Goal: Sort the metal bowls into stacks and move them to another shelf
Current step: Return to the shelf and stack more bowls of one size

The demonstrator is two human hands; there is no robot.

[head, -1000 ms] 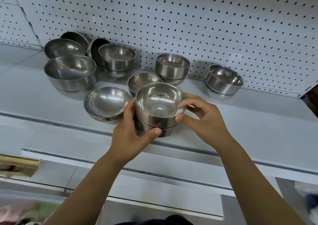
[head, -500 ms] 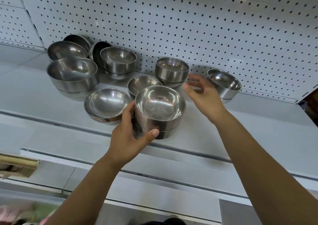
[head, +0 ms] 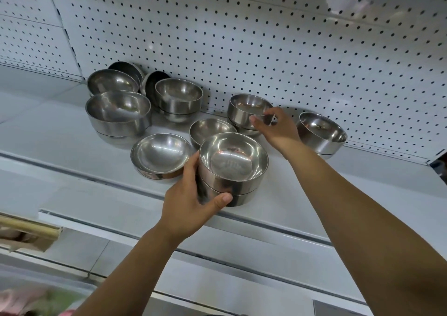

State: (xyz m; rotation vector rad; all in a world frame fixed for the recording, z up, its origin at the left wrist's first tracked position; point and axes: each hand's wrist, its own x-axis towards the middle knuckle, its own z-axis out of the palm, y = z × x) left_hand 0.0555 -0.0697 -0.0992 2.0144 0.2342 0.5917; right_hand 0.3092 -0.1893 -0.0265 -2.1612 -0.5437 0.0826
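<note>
Head view: the left hand (head: 191,202) curls around the front stack (head: 232,168) of two bowls near the shelf (head: 72,175) edge, thumb across its lower wall. The right hand (head: 278,129) pinches the rim of the back bowl (head: 244,110), which sits atop another beside the pegboard (head: 242,37). A large bowl (head: 118,112) stands well left.

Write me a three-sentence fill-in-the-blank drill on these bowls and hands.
The left hand grips the front stack of ____ bowls.
The right hand holds the ____ bowl of a rear stack.
The wall behind the shelf is dotted with small ____.
Missing: two; top; holes.
</note>
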